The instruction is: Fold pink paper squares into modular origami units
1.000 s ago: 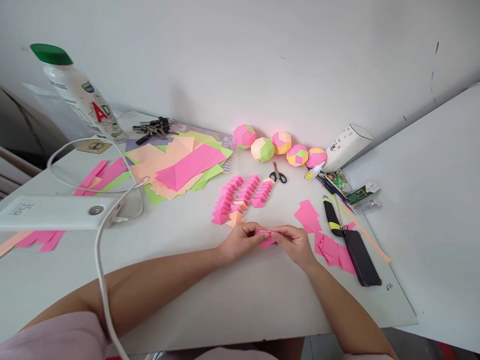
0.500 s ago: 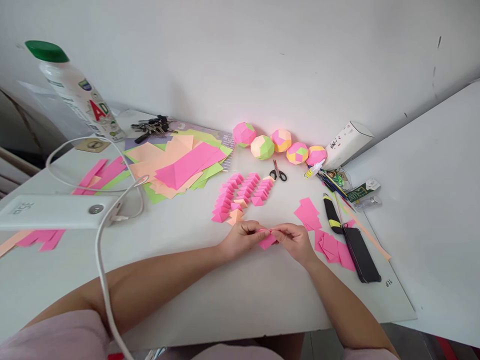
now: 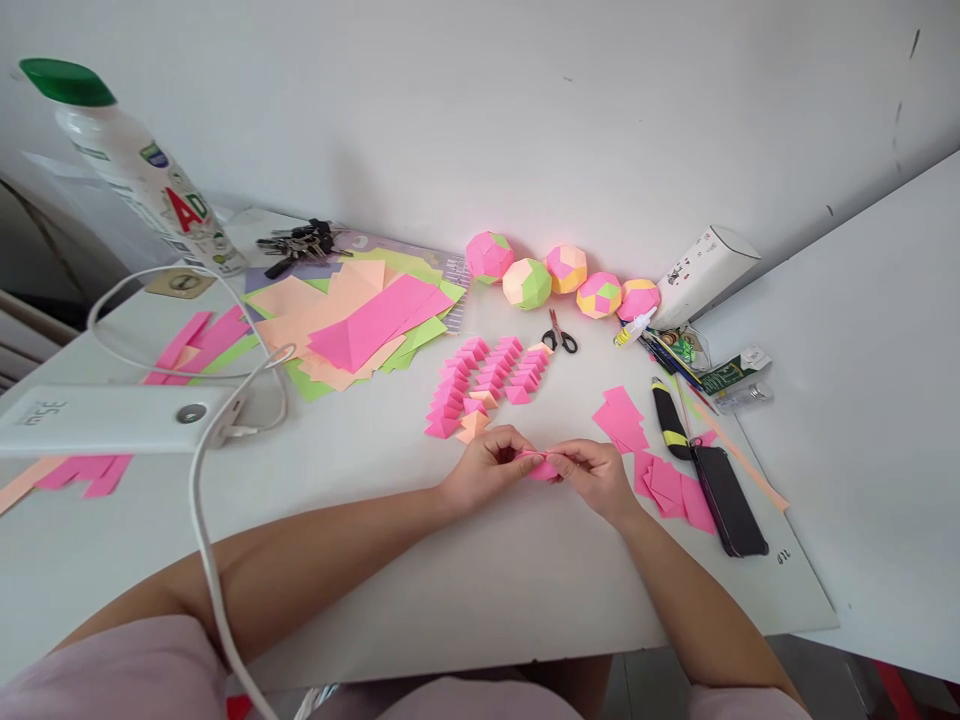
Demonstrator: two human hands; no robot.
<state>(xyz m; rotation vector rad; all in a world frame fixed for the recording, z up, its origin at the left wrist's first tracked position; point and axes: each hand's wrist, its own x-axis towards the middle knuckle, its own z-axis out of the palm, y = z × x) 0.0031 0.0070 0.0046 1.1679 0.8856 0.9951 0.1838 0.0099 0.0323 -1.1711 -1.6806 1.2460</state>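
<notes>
Below centre, my left grip (image 3: 487,472) and right grip (image 3: 598,484) pinch one pink paper (image 3: 541,471); above centre sit five paper balls (image 3: 527,285), one pair of scissors (image 3: 555,331).

Held pink paper (image 3: 541,470), partly hidden

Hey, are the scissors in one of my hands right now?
No, the scissors lie on the table, while the left hand and right hand both pinch pink paper.

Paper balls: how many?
5, left to right near the wall: mostly pink ball, green-peach ball, peach-pink ball, green-centred ball, pink-yellow ball beside the white box.
</notes>
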